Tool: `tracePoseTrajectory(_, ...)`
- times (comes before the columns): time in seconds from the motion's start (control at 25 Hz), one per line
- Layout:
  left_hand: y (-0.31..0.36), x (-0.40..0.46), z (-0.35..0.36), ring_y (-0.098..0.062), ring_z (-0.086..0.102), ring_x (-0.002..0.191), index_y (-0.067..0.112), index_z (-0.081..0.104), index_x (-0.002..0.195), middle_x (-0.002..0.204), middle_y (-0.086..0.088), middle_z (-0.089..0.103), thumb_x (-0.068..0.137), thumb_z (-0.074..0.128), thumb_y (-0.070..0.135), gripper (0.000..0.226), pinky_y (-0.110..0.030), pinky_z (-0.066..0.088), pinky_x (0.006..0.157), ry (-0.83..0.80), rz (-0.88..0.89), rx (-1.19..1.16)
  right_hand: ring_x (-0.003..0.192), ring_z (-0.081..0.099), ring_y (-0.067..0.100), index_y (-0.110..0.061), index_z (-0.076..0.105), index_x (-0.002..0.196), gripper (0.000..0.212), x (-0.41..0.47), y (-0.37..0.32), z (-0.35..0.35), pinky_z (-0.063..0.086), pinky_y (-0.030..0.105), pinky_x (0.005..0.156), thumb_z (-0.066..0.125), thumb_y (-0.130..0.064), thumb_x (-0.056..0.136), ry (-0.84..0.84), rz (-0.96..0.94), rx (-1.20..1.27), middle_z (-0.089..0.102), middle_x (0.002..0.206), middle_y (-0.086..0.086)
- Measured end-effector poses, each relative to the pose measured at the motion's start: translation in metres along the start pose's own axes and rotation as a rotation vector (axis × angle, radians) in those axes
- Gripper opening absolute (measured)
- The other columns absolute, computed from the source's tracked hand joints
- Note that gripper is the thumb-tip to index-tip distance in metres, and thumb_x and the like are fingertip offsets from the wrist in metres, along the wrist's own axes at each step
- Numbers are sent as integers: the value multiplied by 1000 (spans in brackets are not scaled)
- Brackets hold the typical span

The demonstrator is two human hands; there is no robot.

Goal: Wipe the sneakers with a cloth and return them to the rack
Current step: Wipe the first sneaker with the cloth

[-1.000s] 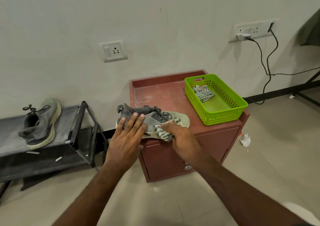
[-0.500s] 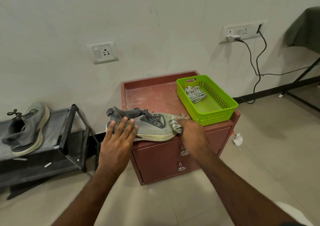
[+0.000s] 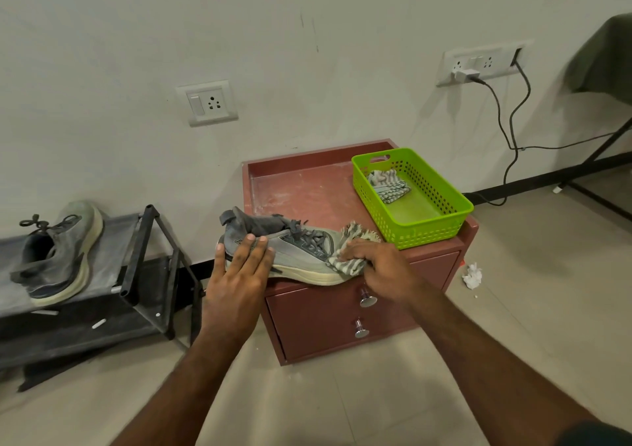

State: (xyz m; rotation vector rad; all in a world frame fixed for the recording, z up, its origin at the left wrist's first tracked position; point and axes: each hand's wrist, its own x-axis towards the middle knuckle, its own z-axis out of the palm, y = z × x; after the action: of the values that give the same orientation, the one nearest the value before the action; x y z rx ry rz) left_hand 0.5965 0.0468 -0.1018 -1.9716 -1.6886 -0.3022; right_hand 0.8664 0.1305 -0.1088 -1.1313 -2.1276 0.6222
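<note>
A grey-green sneaker (image 3: 297, 250) lies on its side along the front edge of a red-brown cabinet (image 3: 307, 186), toe to the right. My left hand (image 3: 239, 274) presses flat on its heel half, fingers straight. My right hand (image 3: 379, 268) grips a striped cloth (image 3: 349, 257) bunched against the toe. The second sneaker (image 3: 58, 250) stands on the top shelf of the black shoe rack (image 3: 136, 261) at the left.
A green plastic basket (image 3: 444, 213) with another striped cloth (image 3: 388, 184) sits on the cabinet's right half. Two drawer knobs (image 3: 367, 300) face me. A crumpled tissue (image 3: 472, 275) lies on the floor at the right. Cables hang from a wall socket (image 3: 478, 64).
My right hand slid the cloth along the sneaker from its middle to the toe. The left hand kept pressing the heel half. The camera view shifted slightly.
</note>
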Motion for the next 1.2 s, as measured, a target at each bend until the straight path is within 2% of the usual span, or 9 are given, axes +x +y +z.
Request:
tracePoseTrajectory(0.16,0,0,1,-32,41,142,6,56,140,149,-15,50,76,79,-1,68,-63,28,115,34,11,-11,73,73,18,-6,74,78,47,6,-8,-17,56,30,66,41,27,76,147,278,549,75,79,6)
tracePoseTrajectory(0.28,3,-2,2,-34,37,144,3,52,142,151,-17,46,80,70,-1,64,-62,22,118,116,35,31,106,68,10,-15,76,109,50,11,-10,-17,50,18,94,53,20,81,442,190,275,74,111,0)
tracePoseTrajectory(0.48,23,8,15,-33,39,144,8,56,141,151,-12,48,91,44,13,51,-56,22,116,178,184,31,129,51,18,-11,73,116,63,-1,-7,22,14,-1,108,50,24,69,209,145,-80,64,130,11)
tracePoseTrajectory(0.6,23,16,25,-32,43,142,10,63,134,146,-9,55,90,57,23,47,-57,24,115,170,143,41,122,55,9,-17,77,108,62,-2,-8,20,37,20,111,47,20,68,85,29,-24,71,120,1)
tracePoseTrajectory(0.72,22,15,25,-32,44,141,10,64,132,143,-9,57,90,58,24,45,-58,25,115,198,138,38,103,69,18,-24,79,93,49,-4,-10,-9,55,42,91,48,9,74,-128,159,242,74,101,-11)
tracePoseTrajectory(0.8,23,16,23,-32,44,141,9,64,132,143,-9,57,92,57,26,45,-58,25,115,203,139,20,91,69,15,-22,77,92,38,3,-9,-25,55,38,80,52,0,75,90,193,323,75,94,-5)
tracePoseTrajectory(0.92,23,16,23,-31,43,142,10,64,132,143,-8,58,92,59,26,44,-58,26,115,204,116,29,113,64,16,-12,74,114,49,13,-6,-21,48,34,102,53,8,74,328,14,-106,71,119,7)
tracePoseTrajectory(1.0,25,15,25,-30,41,143,10,63,133,144,-8,56,92,60,26,45,-59,26,115,206,127,38,121,60,27,-11,70,119,45,12,-8,-5,45,44,106,54,1,80,123,-15,-328,65,129,12)
tracePoseTrajectory(1.2,26,14,28,-32,43,142,10,64,132,144,-8,57,91,58,21,44,-59,23,116,193,113,52,118,59,27,-24,65,127,45,10,-30,7,46,34,100,54,-10,86,-195,16,-550,63,128,7)
